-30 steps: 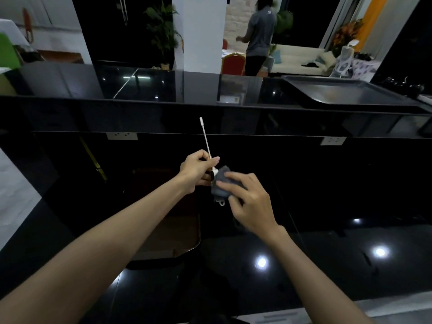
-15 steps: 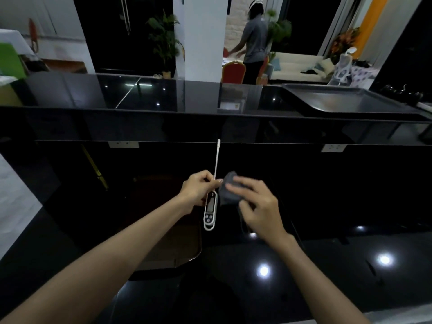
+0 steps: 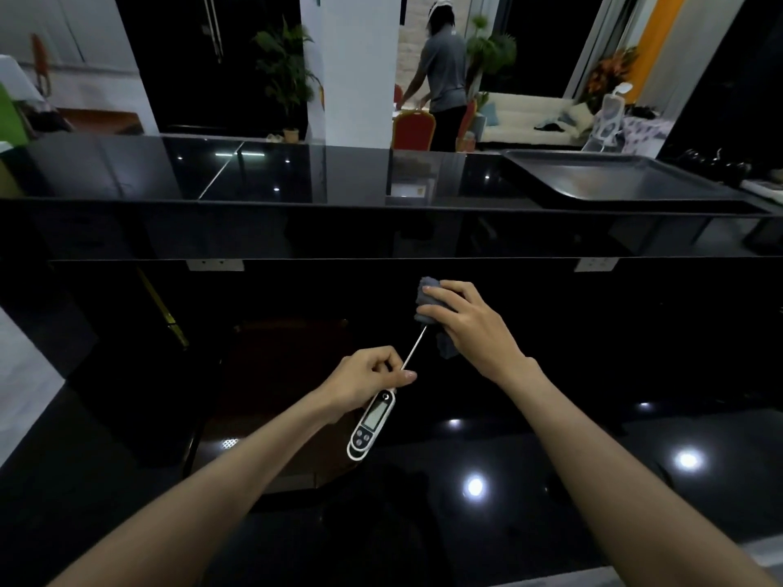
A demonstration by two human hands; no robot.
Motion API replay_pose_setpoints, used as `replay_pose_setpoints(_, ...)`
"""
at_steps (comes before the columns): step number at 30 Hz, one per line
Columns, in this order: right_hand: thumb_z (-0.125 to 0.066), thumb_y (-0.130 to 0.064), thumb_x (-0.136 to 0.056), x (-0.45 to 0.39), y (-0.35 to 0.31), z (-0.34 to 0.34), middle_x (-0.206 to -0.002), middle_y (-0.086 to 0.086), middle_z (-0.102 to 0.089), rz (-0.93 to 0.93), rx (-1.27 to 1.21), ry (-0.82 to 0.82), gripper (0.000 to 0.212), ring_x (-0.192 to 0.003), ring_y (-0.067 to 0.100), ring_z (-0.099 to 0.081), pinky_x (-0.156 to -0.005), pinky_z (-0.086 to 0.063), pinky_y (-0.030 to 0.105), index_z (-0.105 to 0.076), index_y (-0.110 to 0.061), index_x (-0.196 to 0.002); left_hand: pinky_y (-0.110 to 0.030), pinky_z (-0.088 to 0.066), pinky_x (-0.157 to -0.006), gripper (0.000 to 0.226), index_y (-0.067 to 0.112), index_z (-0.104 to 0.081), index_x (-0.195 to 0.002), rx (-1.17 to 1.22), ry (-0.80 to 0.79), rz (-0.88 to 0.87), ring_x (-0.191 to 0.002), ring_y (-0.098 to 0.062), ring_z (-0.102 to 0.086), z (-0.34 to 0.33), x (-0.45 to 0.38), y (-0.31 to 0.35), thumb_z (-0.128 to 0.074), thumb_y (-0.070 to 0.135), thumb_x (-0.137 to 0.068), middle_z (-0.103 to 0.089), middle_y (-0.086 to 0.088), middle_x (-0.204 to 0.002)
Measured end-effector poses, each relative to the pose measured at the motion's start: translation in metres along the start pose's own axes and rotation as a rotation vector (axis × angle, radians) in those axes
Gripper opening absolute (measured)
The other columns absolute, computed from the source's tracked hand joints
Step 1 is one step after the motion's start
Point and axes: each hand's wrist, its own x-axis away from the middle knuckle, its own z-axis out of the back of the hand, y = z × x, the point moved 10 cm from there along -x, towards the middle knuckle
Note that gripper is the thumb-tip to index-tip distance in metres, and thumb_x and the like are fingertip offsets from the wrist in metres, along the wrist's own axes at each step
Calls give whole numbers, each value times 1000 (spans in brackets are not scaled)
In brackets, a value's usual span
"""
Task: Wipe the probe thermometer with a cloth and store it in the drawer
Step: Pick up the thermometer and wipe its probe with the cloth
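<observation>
My left hand pinches the probe thermometer at the joint where its thin metal probe meets its white body. The body, with a grey display and two buttons, hangs down and toward me. The probe slants up to the right into a grey cloth. My right hand is closed around that cloth, which wraps the probe's far end and hides the tip. Both hands are held above the glossy black counter. No drawer shows in this view.
A raised black ledge runs across behind the counter, with a dark metal tray on its right part. Two wall sockets sit below the ledge. A person stands far back by red chairs.
The thermometer has tipped so its body points toward me. My right hand with the cloth slid from the body end up along the probe to its far end.
</observation>
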Motion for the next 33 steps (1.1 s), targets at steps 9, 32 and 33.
replay_pose_setpoints(9, -75, -3, -77, 14, 22, 7, -130, 7, -62, -87, 60, 80, 42, -119, 32, -56, -73, -61, 38, -68, -14, -117, -37, -57, -89, 52, 11, -57, -129, 584, -523, 332, -116, -33, -63, -28, 30, -34, -56, 48, -92, -64, -11, -131)
replay_pose_setpoints(32, -61, 11, -82, 12, 11, 12, -137, 20, -54, -231, -156, 193, 43, -125, 43, -48, -108, -40, 47, -65, -2, -123, -30, -56, -84, 44, 16, -62, -128, 650, -408, 235, -114, -22, -64, -30, 33, -39, -71, 20, -86, -64, -6, -131)
replay_pose_setpoints(33, -62, 10, -82, 11, 12, 5, -138, 20, -53, -212, -128, 137, 43, -128, 44, -46, -109, -40, 48, -63, -2, -124, -30, -56, -84, 44, 16, -62, -128, 653, -393, 227, -111, -20, -65, -30, 32, -38, -71, 20, -85, -66, -6, -127)
